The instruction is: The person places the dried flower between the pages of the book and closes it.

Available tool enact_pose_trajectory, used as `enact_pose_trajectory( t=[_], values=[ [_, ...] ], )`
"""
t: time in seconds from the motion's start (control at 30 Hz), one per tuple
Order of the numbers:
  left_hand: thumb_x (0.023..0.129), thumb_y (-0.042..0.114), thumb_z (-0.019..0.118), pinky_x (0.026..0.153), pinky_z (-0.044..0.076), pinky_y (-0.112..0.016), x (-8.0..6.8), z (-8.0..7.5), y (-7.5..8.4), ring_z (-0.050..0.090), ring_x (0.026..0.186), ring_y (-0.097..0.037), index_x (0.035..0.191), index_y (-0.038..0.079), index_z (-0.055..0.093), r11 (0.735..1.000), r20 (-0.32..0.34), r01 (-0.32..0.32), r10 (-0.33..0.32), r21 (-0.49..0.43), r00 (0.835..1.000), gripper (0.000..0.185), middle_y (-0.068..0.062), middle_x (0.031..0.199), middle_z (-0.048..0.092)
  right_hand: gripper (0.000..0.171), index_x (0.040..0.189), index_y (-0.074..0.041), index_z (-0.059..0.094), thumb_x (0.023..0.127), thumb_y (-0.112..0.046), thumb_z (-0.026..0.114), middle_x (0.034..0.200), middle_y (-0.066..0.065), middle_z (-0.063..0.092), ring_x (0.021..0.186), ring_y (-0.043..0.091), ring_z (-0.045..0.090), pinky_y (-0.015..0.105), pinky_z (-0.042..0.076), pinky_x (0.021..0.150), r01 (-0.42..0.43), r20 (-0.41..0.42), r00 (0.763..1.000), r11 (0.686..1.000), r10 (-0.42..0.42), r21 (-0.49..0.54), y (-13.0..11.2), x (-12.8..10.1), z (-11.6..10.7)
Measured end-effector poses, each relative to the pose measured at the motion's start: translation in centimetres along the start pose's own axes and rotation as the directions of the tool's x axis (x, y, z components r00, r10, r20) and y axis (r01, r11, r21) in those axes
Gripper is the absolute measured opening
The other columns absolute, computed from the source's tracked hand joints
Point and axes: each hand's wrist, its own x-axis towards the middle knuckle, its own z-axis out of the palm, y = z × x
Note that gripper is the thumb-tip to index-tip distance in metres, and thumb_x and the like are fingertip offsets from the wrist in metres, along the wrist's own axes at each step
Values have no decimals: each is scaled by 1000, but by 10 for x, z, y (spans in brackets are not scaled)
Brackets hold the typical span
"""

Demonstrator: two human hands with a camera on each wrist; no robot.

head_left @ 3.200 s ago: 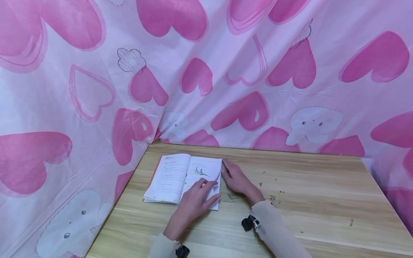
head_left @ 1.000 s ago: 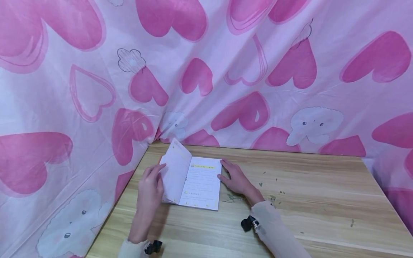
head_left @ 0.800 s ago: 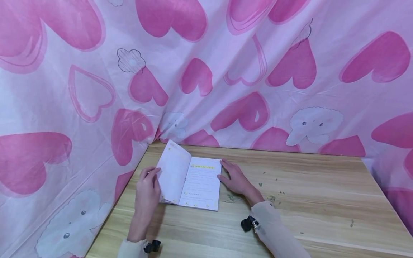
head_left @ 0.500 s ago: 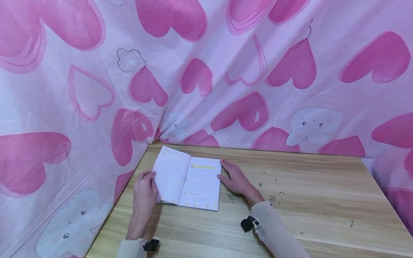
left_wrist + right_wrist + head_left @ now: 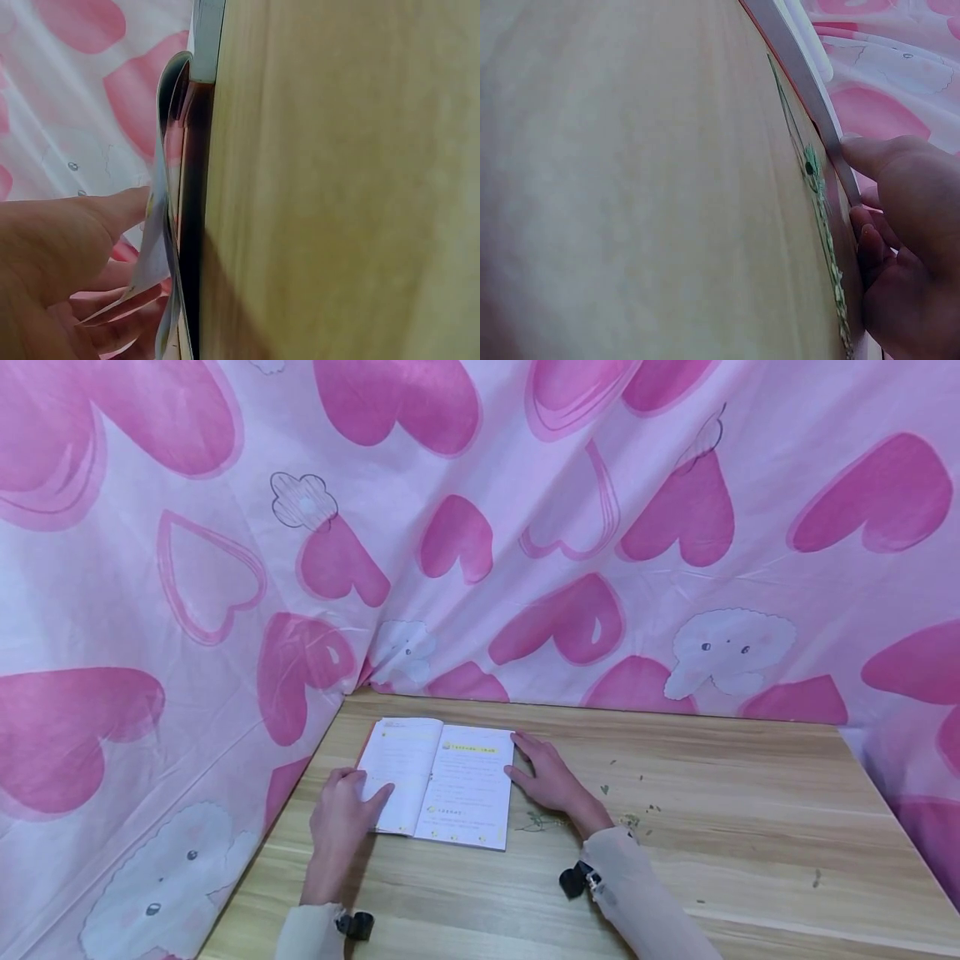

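A thin white booklet (image 5: 442,781) lies open on the wooden table (image 5: 712,827) near its far left corner. My left hand (image 5: 362,787) is at the booklet's left edge with the thumb (image 5: 381,793) on top of the left page. In the left wrist view the thumb (image 5: 112,214) is above the sheet (image 5: 156,247) and fingers (image 5: 127,319) are under it, so the page is pinched. My right hand (image 5: 525,766) lies with straight fingers against the booklet's right edge, where its thumb (image 5: 885,154) touches the page edge (image 5: 810,90).
Pink cloth with hearts (image 5: 570,527) hangs close behind and to the left (image 5: 150,677) of the table. Small green crumbs (image 5: 626,817) are scattered to the right of my right hand. Black camera mounts sit on both wrists (image 5: 576,878).
My left hand has carried a page from the right side over to the left and laid it nearly flat. The right hand has kept still at the booklet's right edge.
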Motion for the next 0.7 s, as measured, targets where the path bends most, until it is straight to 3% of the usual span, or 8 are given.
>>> enact_pose_trajectory(
  t=[0.13,0.27,0.37,0.43,0.5,0.57,0.63,0.7],
  values=[
    [95,46,81,101,55,-66,1,3,1,62,129,-46,137,-1,71,999,20,-5,4,48,1000,63,-28,142,63,74,170,-10,35,109,-39,65,178,12,32,165,36,30,55,28,134,-3,4,1000,1000,3,-2,1,0,0],
    [96,45,80,113,42,-73,1,8,3,52,137,-51,138,1,70,992,24,-29,26,127,999,61,-30,146,60,75,170,-11,33,109,-41,64,179,10,31,165,35,29,55,28,134,-12,10,1000,1000,12,-7,1,-1,1],
    [95,35,82,118,33,-76,1,12,7,46,143,-50,139,7,70,987,-19,-101,104,124,994,54,-27,148,60,75,170,-11,33,109,-40,64,179,11,30,166,36,28,55,28,134,-12,8,1000,1000,12,-2,1,-2,0],
    [94,22,83,118,36,-73,3,15,10,50,143,-48,140,11,71,977,-43,-197,201,86,979,49,-26,147,63,75,171,-12,33,109,-41,64,179,10,30,166,35,28,55,28,134,-20,9,1000,1000,20,-5,1,-2,0],
    [93,8,79,117,43,-68,4,18,13,55,141,-45,143,17,71,955,-16,-294,295,39,955,52,-23,146,65,75,171,-11,33,109,-41,64,179,10,30,166,36,27,55,28,134,-21,7,1000,1000,21,-7,0,-2,-1],
    [94,-2,73,114,49,-65,5,21,16,59,138,-45,146,22,70,937,38,-349,349,-7,936,58,-23,147,65,74,170,-11,33,110,-40,64,179,11,30,166,36,28,55,28,134,-17,3,1000,1000,17,-10,-2,-3,-1],
    [95,-5,68,113,51,-63,5,23,19,61,138,-44,148,26,69,935,100,-354,354,-22,930,62,-23,149,64,73,170,-9,34,110,-39,63,178,12,31,166,37,28,56,28,134,-9,-4,1000,1000,9,-13,-3,-3,0],
    [96,-5,66,113,51,-62,4,24,22,61,137,-44,147,28,69,942,124,-336,336,-20,934,61,-23,149,62,72,169,-8,35,110,-37,63,178,13,33,165,39,29,57,28,134,1,-19,1000,1000,-1,-17,-3,-3,1]
  ],
)
